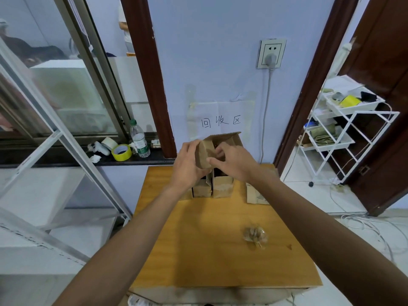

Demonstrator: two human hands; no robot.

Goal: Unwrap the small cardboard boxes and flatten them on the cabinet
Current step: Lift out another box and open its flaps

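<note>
Holding is noted at mid-surface: one small cardboard box (206, 151) is kept lifted clear of the surface (198, 250), above a standing row. The left hand (187, 166) is wrapped round the box's left side. The right hand (233, 161) is pinched on the front wall, thumb outside and fingers inside the open mouth. A top flap is raised.

Step judged: seams being opened before collapse. The underside cannot be seen, so it should be checked for tape first. The box should then be brought down to the bare near surface and pressed along its own creases, not crushed across them. Some spring-back is expected unless it is held down.

Surroundings:
- A crumpled tape wad (255, 236) lies near right on the surface and is best avoided when pressing.
- Further back, what looks like a flattened piece (257, 195) lies at the right edge, partly hidden by the forearm.
- The row of upright boxes (220, 187) stands directly under the hands and could be knocked if the held box is lowered straight down.
- On the sill beyond, left, a yellow tape roll (121, 152) and a bottle (139, 142) are seen.
- A paper sign (220, 120) is taped to the wall behind.
</note>
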